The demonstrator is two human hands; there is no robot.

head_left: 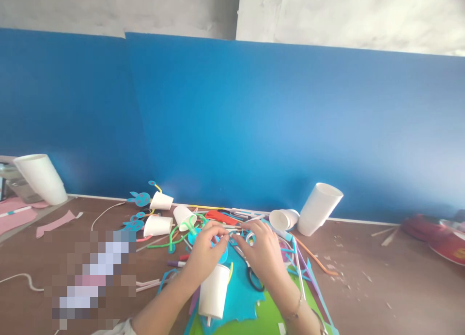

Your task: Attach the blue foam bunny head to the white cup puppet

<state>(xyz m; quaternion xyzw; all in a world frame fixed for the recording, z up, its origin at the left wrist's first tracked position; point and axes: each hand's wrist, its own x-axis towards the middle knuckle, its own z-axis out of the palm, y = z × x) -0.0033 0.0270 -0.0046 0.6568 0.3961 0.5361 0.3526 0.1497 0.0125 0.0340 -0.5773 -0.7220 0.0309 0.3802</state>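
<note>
The left hand (205, 253) and right hand (263, 251) met above a crowded surface (348, 272), their grips drawn together at the fingertips on a thin pale strip (233, 234). The strip looked light and flimsy, likely to bend or tear under force, so a gentle pinch near its ends seemed the safest hold. The fingers hid most of it, and its full shape and material could not be made out. Below the hands, a white paper cup (214, 291) lay on a blue foam sheet (240, 296), with black-handled scissors (256, 280) partly hidden beneath the right hand.
</note>
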